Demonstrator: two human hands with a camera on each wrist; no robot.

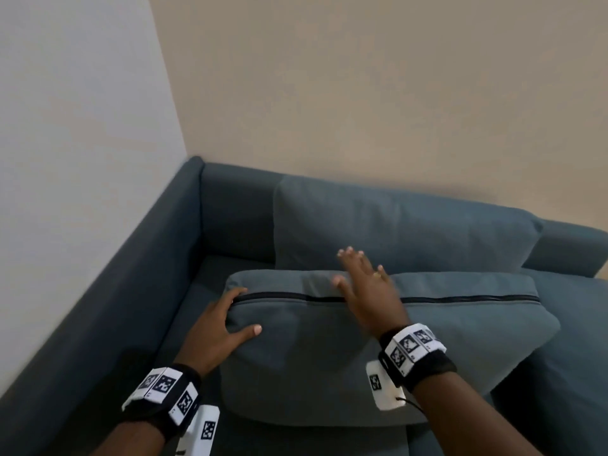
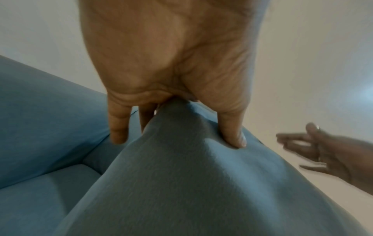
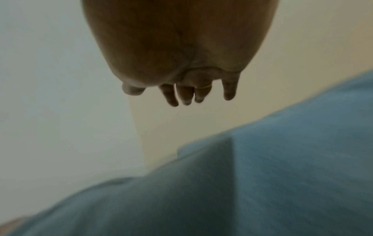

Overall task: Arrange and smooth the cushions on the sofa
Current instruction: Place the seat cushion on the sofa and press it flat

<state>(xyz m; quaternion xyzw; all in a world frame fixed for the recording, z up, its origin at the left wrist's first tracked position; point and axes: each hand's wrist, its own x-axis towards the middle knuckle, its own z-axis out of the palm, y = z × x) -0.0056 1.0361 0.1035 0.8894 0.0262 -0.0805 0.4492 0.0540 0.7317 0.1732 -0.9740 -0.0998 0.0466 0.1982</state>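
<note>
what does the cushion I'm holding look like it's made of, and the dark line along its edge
The front cushion looks like matte blue-grey woven fabric over a soft filling: the left hand grips its corner and the thumb dents it. The dark line along its top edge looks like a black zipper; whether plastic or metal is too small to tell.

Counts: 1 sofa [image 1: 184,225], blue-grey; 2 cushions on it, same fabric: front cushion [image 1: 378,350] with 1 black zip [image 1: 460,299] along its top edge, back cushion [image 1: 427,232] leaning on the backrest; 2 hands: left hand [image 1: 214,330], right hand [image 1: 368,287]; 1 ring [image 1: 377,275] on the right hand; 2 wristbands, one per wrist: left wristband [image 1: 164,394], right wristband [image 1: 416,352]; 2 walls meeting in 1 corner
</note>
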